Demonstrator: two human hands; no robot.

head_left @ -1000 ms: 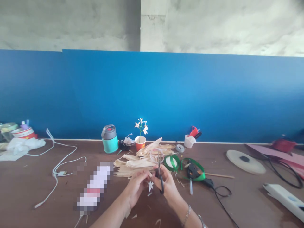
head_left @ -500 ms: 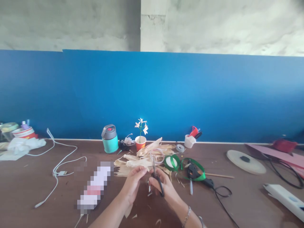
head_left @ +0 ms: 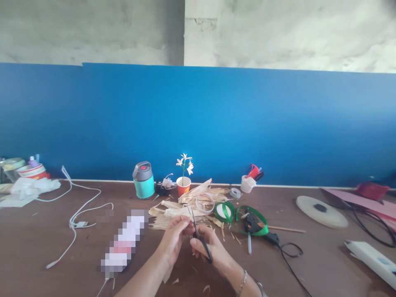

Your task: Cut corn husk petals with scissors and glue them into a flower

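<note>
My right hand (head_left: 207, 244) grips black-handled scissors (head_left: 202, 243), their slightly parted blades pointing up and away beside my left fingertips. My left hand (head_left: 175, 237) is closed in a pinch. A pale strip of dried corn husk (head_left: 167, 275) shows below its palm; what sits right at the fingertips is mostly hidden. Just beyond both hands lies a heap of dried corn husks (head_left: 179, 211), with a clear ring-shaped roll (head_left: 204, 212) on it. Behind the heap stands a paper cup (head_left: 183, 190) holding a stem of pale flowers (head_left: 185, 162).
To the right are a green ribbon spool (head_left: 224, 212), a black glue gun (head_left: 252, 222) with ribbon looped around it, and a stick (head_left: 287, 229). A teal container (head_left: 144, 185), white cables (head_left: 74, 210) and a blurred-out object (head_left: 125, 243) are leftward. Scraps (head_left: 206, 288) lie near me.
The scissors have swung left, so their blades now lean toward my left fingertips. My right hand has shifted slightly left. My left hand stays nearly in place.
</note>
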